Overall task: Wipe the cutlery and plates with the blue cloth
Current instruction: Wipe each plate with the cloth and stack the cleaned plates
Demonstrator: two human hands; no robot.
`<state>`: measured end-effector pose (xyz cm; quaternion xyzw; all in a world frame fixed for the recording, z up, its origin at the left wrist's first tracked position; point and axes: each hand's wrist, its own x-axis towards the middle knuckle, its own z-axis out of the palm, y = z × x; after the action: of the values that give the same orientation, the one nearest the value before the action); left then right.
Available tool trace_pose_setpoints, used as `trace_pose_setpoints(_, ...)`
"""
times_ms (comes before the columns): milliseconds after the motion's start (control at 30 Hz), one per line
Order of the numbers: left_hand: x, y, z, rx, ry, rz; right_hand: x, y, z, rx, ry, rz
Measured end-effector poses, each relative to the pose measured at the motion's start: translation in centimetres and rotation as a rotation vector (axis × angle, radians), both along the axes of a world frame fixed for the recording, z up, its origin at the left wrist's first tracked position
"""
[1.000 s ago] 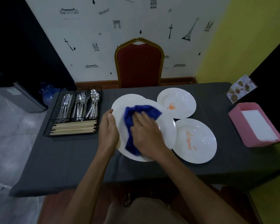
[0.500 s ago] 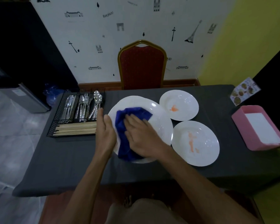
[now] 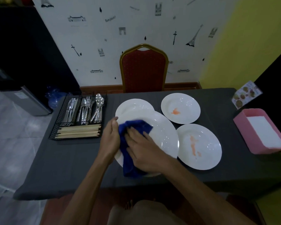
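Note:
My left hand (image 3: 109, 138) grips the left rim of a large white plate (image 3: 162, 137), thumb on top. On that plate my right hand (image 3: 144, 150) presses the blue cloth (image 3: 128, 166) with flat fingers, close to my left hand. The cloth hangs over the plate's near edge. A second white plate (image 3: 133, 105) lies partly under the held one. Two more plates carry orange smears, one at the back (image 3: 180, 108) and one on the right (image 3: 199, 146). A black wire tray (image 3: 55, 132) holds knives, forks, spoons (image 3: 98, 106) and chopsticks (image 3: 79, 131).
The plates and tray sit on a table with a dark grey cloth (image 3: 71, 159). A pink box (image 3: 258, 143) with white paper stands at the right edge, a menu card (image 3: 246, 95) behind it. A red chair (image 3: 143, 70) stands against the far side.
My right hand has slid the blue cloth leftward across the plate, up against my left hand. The left hand keeps its hold on the rim.

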<state>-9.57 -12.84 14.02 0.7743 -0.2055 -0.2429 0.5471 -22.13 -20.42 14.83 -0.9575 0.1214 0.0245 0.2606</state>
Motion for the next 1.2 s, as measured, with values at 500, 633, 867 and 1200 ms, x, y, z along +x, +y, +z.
trace_pose_setpoints(500,1.1,2.3,1.5,-0.073,-0.089,0.327,-1.6,-7.2,-2.4,0.518,-0.138,-0.69)
trace_pose_setpoints(633,-0.6,1.9,0.9,-0.136,-0.027,0.447,-2.0,-4.0,-3.7,0.732,-0.294,-0.941)
trace_pose_setpoints(867,0.9,2.0,-0.8,0.117,-0.104,0.299,-2.8,-5.0,-0.3,0.608,-0.502,-0.852)
trace_pose_setpoints(1200,-2.9,-3.1,7.8,0.005,-0.048,0.025,-3.9,0.2,1.0,-0.067,-0.666,-0.493)
